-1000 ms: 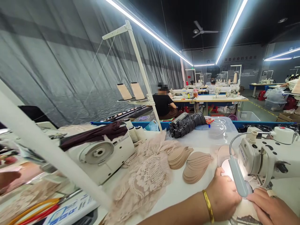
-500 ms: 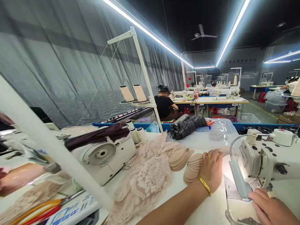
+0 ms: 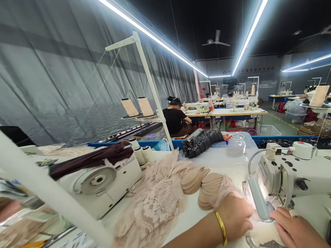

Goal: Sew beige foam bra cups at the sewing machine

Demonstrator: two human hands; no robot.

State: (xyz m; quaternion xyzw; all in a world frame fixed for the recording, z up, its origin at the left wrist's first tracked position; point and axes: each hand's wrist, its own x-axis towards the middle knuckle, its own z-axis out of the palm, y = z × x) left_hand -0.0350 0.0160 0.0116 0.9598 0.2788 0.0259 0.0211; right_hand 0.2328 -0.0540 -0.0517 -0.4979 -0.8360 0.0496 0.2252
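My left hand (image 3: 232,215), with a gold bangle at the wrist, is blurred and closed on a bunch of pale pink lace fabric (image 3: 225,188) in front of the sewing machine. Just left of it lie two fanned stacks of beige teardrop-shaped pads (image 3: 208,191). My right hand (image 3: 294,225) rests low at the machine bed, fingers stretched out and apart. Its fingertips are beside the grey gooseneck lamp (image 3: 259,199), which lights the needle area of the white sewing machine (image 3: 281,172). What lies beneath those fingertips is hidden.
More lace (image 3: 157,203) is heaped left of the pads. A second machine (image 3: 103,182) with dark cloth on it and a slanting white pole (image 3: 51,189) stand at left. Behind are a black plastic-wrapped bundle (image 3: 201,143), a clear plastic lid (image 3: 240,144) and a seated person (image 3: 176,119).
My left hand has come off the pads towards me and the machine, now with lace in it. My right hand stays by the lamp. The whole view has shifted slightly.
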